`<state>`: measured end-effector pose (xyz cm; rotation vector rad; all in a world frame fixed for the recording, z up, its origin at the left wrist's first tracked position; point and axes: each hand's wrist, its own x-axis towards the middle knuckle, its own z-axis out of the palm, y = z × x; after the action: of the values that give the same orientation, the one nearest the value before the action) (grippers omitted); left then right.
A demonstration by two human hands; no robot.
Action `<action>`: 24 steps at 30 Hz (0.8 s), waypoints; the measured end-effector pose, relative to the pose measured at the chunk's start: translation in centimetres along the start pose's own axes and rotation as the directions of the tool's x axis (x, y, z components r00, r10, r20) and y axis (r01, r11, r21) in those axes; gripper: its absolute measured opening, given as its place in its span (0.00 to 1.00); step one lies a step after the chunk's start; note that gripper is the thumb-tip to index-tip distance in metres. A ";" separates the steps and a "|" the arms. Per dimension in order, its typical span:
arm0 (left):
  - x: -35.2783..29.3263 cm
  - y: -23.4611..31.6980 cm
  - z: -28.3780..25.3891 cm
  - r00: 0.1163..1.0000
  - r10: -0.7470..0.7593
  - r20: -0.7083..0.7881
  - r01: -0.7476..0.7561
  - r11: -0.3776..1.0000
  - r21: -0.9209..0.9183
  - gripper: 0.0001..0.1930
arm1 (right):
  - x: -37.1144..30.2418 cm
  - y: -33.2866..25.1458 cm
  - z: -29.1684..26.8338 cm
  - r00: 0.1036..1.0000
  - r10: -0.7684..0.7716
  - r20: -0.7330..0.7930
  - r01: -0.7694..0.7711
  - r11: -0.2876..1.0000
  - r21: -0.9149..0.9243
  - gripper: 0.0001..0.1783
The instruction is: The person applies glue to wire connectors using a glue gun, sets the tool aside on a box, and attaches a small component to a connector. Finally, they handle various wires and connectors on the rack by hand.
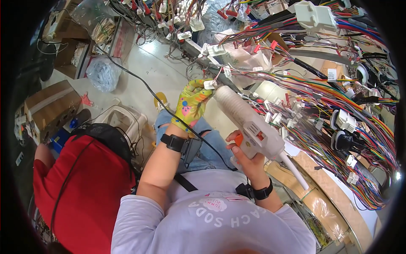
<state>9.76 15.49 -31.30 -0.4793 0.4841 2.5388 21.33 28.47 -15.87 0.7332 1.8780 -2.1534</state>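
A yellow patterned glove covers my left hand, whose fingers are closed on a small white wire connector with thin wires. In my right hand I grip a whitish hot glue gun by its handle, fingers at the orange trigger. The gun's ribbed front end points up and left, close beside the connector; its tip is hard to make out, so I cannot tell whether they touch. A white glue stick sticks out of the gun's back.
Bundles of coloured wires with white connectors spread over the right side and far edge. A black cable crosses near my left wrist. To the left are a person in a red shirt, a cardboard box and a plastic bag.
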 end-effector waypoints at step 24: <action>0.0 0.1 0.5 0.992 -0.079 -0.101 0.074 0.996 -0.058 0.16 | 0.1 -0.4 -0.4 1.000 -0.016 0.000 0.016 1.000 -0.013 0.21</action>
<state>9.59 15.64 -30.80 -0.6396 0.4268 2.4678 21.13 28.91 -15.66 0.7186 1.9028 -2.1487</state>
